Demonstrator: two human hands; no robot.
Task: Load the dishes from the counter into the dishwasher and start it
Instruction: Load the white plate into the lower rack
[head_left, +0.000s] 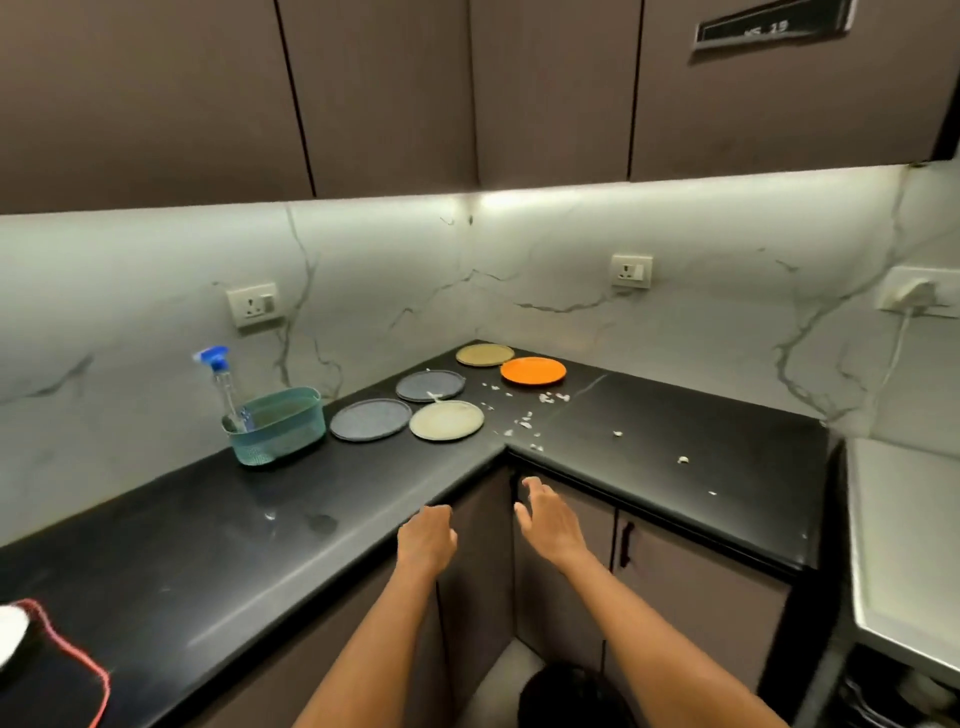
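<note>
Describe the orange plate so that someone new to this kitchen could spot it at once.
Look to the inner corner of the black L-shaped counter, where five plates lie flat. The orange plate sits nearest the right-hand wall, beside the tan plate. It alone is bright; the others are grey, cream or tan.

Under-cabinet strip lights the backsplash brightly; edges curve, soft.

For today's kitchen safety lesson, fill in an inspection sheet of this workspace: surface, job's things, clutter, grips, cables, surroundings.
Surface: black counter, L-shaped, smudged.
Job's things: five plates lying flat in the corner: orange plate, tan plate, two grey plates, cream plate; dishwasher not seen.
Clutter: white scraps scattered; teal basket holding a spray bottle.
Grips: left hand and right hand empty, below the counter edge.
Cables: white cord plugged in at far right.
Surroundings: marble backsplash, wall cabinets.
</note>
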